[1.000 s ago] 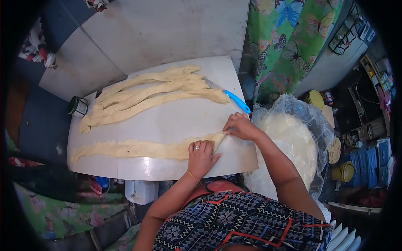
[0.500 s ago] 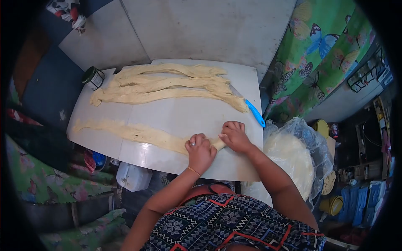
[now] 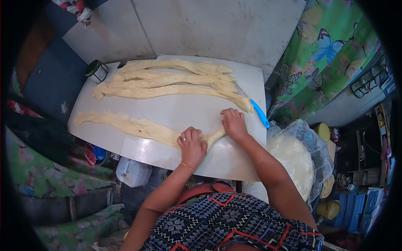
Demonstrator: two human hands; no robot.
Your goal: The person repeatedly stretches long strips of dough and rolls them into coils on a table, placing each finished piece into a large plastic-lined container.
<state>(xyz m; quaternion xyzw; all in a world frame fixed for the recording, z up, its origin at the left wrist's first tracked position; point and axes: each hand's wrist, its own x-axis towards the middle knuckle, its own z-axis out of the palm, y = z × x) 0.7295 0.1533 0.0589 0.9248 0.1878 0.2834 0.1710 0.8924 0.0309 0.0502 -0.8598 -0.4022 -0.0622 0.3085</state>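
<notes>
A long flat strip of dough [image 3: 138,127] runs along the near side of the white table [image 3: 167,109]. My left hand [image 3: 192,146], with a ring on one finger, is curled over this strip near its right part. Farther right, my right hand [image 3: 234,124] is closed around the strip's end, and a narrow stretched piece spans between both hands. Behind them lie several long dough strips [image 3: 167,79] side by side. A knife with a blue handle [image 3: 260,113] rests at their right end, its blade partly hidden by dough.
A dark green-lidded jar [image 3: 96,71] stands at the table's back left. Right of the table is a large plastic-covered mass of dough [image 3: 291,161]. A white plastic container [image 3: 134,172] sits below the front edge. A green butterfly curtain [image 3: 322,62] hangs at the right.
My hands have moved apart, the left one leftward and the right one slightly up and right. The dough between them is now longer and narrower. The view has shifted slightly.
</notes>
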